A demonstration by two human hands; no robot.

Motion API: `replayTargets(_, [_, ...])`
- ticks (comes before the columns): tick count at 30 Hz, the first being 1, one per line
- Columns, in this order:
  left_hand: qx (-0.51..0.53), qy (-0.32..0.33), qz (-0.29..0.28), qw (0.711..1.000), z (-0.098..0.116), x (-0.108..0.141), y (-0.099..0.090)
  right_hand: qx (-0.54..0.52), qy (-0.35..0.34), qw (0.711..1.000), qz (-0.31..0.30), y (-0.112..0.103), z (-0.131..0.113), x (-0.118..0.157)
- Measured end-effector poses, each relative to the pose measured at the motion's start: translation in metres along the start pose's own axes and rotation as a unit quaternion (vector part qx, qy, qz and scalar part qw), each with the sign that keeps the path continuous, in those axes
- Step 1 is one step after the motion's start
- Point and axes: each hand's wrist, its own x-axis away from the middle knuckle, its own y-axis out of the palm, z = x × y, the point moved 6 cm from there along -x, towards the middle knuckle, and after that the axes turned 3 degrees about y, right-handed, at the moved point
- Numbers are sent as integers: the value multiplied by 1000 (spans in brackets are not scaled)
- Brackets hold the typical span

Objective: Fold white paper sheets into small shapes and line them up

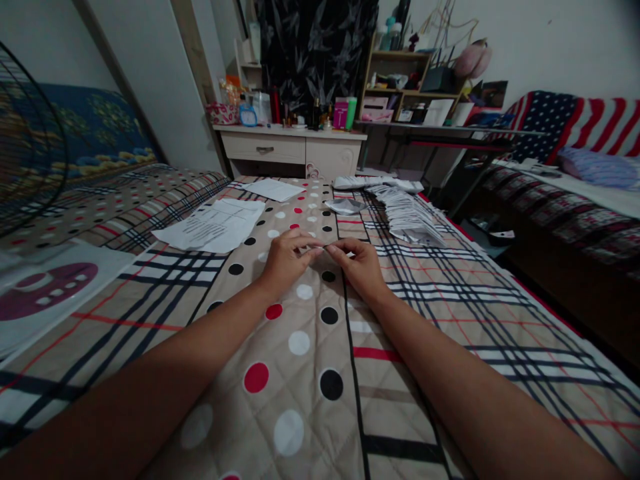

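Over the middle of a beige bedspread with dots and plaid stripes, my two hands meet at the fingertips. My left hand is closed in a pinch, thumb against fingers. My right hand pinches the same spot from the other side. Whatever lies between the fingertips is too small to make out. Just beyond my right hand lies a silvery packet. Further right, a long row of overlapping flat packets spreads across the bedspread.
Printed sheets and another white paper lie ahead on the left. A plastic bag with a purple print is at the left edge, below a fan. A white dresser and a desk stand beyond the bed.
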Motion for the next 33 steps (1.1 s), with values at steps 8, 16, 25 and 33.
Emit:
replayTargets(8, [123,-87,-38,988,-12,1,7,21,8,999,-38,7,3,2])
replayTargets(16, [181,-122,-45,975,-19,1,11,58,5,997,-47,7,1,4])
replayTargets(25, [164,-122,-54,977,-17,1,10,165,-51,983,-64,8,-7,6])
replayTargets(33, [160,-133,-47,977,-21,2,9,190,-67,976,-78,8,-9,7])
